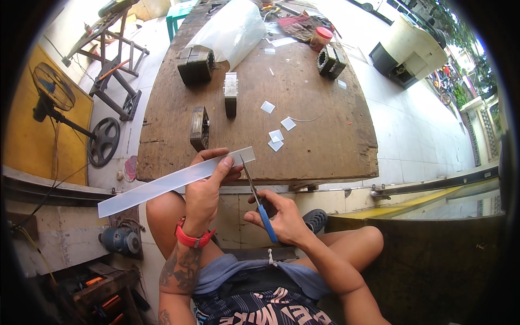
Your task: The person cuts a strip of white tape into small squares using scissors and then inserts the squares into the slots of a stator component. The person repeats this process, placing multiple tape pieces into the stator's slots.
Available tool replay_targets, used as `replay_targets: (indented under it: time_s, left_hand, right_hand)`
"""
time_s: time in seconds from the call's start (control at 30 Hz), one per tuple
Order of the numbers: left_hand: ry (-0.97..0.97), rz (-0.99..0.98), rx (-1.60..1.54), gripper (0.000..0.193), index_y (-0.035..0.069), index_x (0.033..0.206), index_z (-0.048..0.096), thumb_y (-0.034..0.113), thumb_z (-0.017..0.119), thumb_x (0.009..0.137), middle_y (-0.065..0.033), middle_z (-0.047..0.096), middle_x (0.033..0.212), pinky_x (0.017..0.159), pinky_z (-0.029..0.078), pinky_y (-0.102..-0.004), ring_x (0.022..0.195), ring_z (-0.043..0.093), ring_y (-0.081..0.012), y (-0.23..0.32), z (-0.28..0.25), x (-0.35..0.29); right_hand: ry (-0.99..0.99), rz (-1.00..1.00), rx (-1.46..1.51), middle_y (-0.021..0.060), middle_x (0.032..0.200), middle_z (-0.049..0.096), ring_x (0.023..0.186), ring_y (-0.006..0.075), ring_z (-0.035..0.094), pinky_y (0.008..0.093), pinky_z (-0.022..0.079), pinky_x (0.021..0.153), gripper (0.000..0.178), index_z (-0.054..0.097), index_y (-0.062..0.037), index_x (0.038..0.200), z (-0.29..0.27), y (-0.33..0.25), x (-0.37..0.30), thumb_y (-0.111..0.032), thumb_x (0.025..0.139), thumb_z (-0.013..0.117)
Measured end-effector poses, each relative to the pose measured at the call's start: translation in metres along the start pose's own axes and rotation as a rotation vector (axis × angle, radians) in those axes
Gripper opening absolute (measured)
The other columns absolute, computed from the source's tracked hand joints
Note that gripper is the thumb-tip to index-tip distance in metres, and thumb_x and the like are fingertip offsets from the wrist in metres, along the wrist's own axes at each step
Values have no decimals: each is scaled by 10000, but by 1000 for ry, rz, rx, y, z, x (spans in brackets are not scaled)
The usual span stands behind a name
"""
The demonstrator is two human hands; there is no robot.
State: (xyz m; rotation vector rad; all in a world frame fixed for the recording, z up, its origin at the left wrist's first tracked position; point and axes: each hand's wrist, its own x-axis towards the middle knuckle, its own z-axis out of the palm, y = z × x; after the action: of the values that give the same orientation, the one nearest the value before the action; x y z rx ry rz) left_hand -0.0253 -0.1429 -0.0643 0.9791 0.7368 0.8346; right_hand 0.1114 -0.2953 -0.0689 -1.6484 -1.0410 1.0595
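The left hand (205,190), fingers pinching the pale strip (157,188) by the near edge of the counter (330,151), should hold it flat while the right hand (288,218), fingers curled round the scissors (265,219), sets them square across.

There's passing room over the worktop (336,151) right of the pale squares (288,124); metal blocks (196,67) obstruct the left, a plastic bag (233,30) seemingly the far-left end.

Dk fan (47,86) nr yel. panel (46,151)
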Motion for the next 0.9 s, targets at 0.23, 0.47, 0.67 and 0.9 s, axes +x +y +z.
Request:
replay_targets:
  time_s: [0.23, 0.47, 0.67, 0.9]
  left_hand:
    - [-28, -24, 10, 325, -9, 1294, 585, 127, 709, 1026, -144, 735, 1125, 832, 654, -314, 990, 770, -216, -2, 1, -1]
    - [-29, -26, 26, 320, 0, 1292, 596, 135, 712, 1026, -137, 741, 1122, 833, 645, -306, 972, 773, -207, -1, 2, 0]
    - [-18, -70, 64, 361, 11, 1321, 569, 161, 713, 1026, -140, 733, 1134, 794, 636, -317, 948, 770, -202, -2, 1, -1]
    - [-43, -34, -277, 305, 4, 1295, 550, 118, 671, 1040, -149, 685, 1161, 824, 646, -328, 966, 765, -217, 3, -5, -1]
  right_hand:
    - [-1, 30, 4, 58, 728, 605, 687, 127, 528, 311, 458, 642, 649, 667, 32, 1181, 0, -2, 4, -501, 866, 863]
    - [-1, 23, 9, 46, 704, 579, 677, 124, 508, 309, 444, 629, 617, 662, 20, 1166, -1, -4, 4, -481, 870, 866]
    - [-7, 117, 51, 57, 708, 600, 677, 123, 514, 304, 450, 628, 605, 666, 13, 1167, 3, 3, 6, -466, 864, 877]
    - [26, -9, 31, 59, 714, 609, 677, 120, 515, 303, 457, 632, 616, 672, 19, 1161, 1, 5, 1, -473, 856, 882]
